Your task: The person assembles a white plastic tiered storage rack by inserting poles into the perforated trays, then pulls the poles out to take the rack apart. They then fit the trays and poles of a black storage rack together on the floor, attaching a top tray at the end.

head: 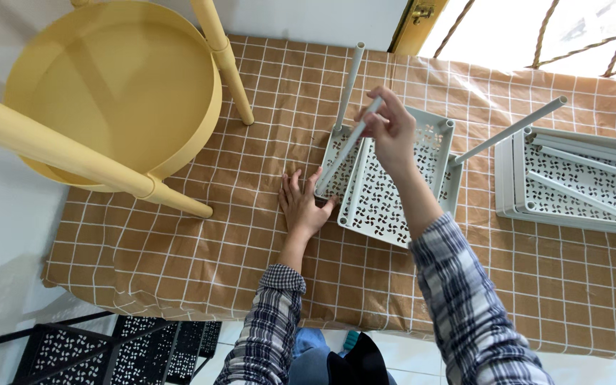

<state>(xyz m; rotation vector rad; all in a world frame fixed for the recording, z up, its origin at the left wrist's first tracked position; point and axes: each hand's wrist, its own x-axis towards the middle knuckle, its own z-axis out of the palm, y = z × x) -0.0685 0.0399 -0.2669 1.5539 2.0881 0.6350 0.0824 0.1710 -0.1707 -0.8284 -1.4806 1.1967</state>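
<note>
Pale grey perforated plastic shelf tray (393, 192) is lying on the desk (180, 242), which is wearing a brown checked cloth, with two grey poles already standing in its far corners. Right hand (392, 132) is pinching a slim grey plastic pole (347, 146) near its upper end, slanting it down toward the tray's near-left corner. Left hand (301, 207) is resting open and flat on the cloth, fingertips touching the tray's edge. Judging by appearance, the pole is handling as light, stiff and smooth, best gripped high on its shaft. Similar stacked trays (579, 178) are lying to the right; a yellow round table (108, 93) is sitting upturned at left.
</note>
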